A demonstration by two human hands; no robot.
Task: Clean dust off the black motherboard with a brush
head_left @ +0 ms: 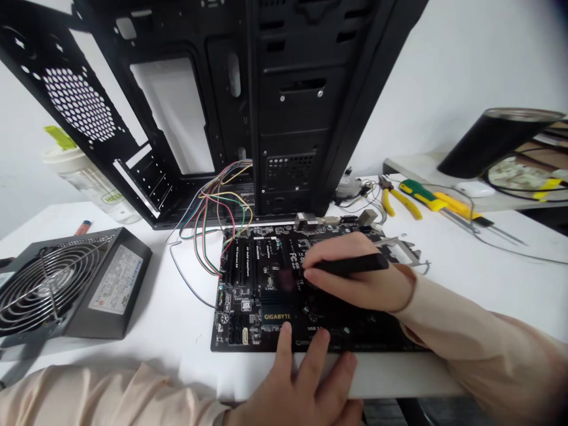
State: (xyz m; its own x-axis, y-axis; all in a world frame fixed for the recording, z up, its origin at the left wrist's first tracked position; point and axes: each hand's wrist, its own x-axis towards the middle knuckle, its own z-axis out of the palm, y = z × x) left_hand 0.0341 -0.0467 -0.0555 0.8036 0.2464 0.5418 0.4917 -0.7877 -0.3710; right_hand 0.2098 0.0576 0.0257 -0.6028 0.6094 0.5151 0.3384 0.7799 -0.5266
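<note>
A black motherboard (266,296) marked GIGABYTE lies flat on the white table in front of the computer case. My right hand (355,275) is closed around a black-handled brush (350,264) above the middle of the board. The far end of that brush is a dark, blurred smear, so its tip is unclear. Along the board's front edge rests my left hand (306,378), fingers spread, one fingertip just below the GIGABYTE heatsink (277,307). Thin coloured wires (206,201) run out of the case to the board's left side.
An open black computer case (288,142) towers behind the board. To the left sits a power supply (84,284) with a fan grille, and behind it a clear bottle (95,183). Pliers (399,198), a green-handled screwdriver (421,195) and a black cylinder (492,142) are at right.
</note>
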